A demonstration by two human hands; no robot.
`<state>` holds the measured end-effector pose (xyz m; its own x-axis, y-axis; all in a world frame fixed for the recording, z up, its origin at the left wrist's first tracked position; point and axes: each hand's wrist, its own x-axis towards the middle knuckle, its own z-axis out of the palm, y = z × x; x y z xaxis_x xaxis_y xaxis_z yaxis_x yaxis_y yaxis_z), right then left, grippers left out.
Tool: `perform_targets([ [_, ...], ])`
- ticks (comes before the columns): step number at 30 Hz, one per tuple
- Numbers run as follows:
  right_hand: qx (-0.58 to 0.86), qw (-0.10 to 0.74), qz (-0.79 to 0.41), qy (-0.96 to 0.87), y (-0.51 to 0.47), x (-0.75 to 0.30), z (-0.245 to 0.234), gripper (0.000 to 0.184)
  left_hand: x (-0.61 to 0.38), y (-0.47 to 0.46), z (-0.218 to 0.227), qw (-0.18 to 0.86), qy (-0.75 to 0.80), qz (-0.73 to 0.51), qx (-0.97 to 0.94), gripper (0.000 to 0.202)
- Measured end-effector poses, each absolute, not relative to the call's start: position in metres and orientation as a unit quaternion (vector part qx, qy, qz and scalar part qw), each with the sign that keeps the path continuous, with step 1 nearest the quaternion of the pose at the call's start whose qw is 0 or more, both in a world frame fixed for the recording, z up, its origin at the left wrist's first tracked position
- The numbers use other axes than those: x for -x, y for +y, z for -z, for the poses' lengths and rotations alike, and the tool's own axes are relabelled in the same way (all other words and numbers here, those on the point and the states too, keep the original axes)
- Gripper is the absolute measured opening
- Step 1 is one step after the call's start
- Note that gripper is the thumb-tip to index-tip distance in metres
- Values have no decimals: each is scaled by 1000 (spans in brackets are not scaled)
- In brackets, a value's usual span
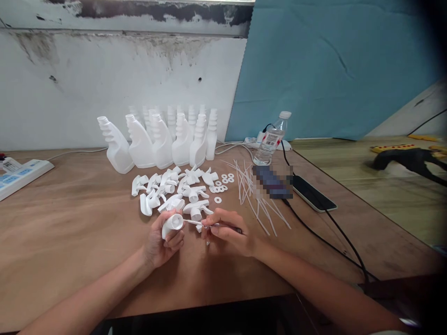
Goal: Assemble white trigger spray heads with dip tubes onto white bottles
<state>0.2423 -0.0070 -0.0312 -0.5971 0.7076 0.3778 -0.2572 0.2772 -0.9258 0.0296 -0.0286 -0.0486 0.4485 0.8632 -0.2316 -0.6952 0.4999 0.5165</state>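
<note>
My left hand (pixel 159 244) is closed around a white trigger spray head (pixel 172 226), its round opening turned up and toward the right. Between the fingers of my right hand (pixel 228 230) is a slim metal tool (pixel 193 223) with a thin tip and a dark rear end. The tip points left, right beside the rim of the spray head; I cannot tell if it touches. Just beyond my hands lies a loose group of white spray heads (pixel 196 209). Several flat white washers (pixel 218 200) lie to their right, next to scattered thin white tubes (pixel 260 211).
White bottles (pixel 117 149) stand in rows near the wall. A clear water bottle (pixel 270 144) stands at the back right. Nearby are a blurred-out dark object (pixel 274 181), a black phone-like device (pixel 314 193) and black cables (pixel 314 237). A power strip (pixel 24 177) lies far left.
</note>
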Motion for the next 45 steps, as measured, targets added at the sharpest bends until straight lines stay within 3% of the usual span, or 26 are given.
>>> perform_targets([
  [10, 153, 373, -776, -485, 9, -238, 28, 9, -31, -28, 49, 871, 206, -407, -185, 19],
  [27, 146, 326, -810, -464, 12, -238, 24, 12, -30, -27, 43, 865, 218, -404, -202, 25],
  [35, 201, 436, -817, -320, 31, -253, 23, 17, -27, -23, 34, 814, 266, -459, -237, 28],
  [38, 254, 502, -749, -350, 45, -265, 22, 12, -19, -19, 31, 746, 304, -502, -314, 34],
  [41, 366, 572, -598, -426, 60, -279, 25, 7, 0, -10, 31, 601, 353, -574, -430, 49],
  [45, 467, 518, -430, -573, 76, -297, 26, 8, 39, 8, 31, 328, 476, -606, -547, 49],
])
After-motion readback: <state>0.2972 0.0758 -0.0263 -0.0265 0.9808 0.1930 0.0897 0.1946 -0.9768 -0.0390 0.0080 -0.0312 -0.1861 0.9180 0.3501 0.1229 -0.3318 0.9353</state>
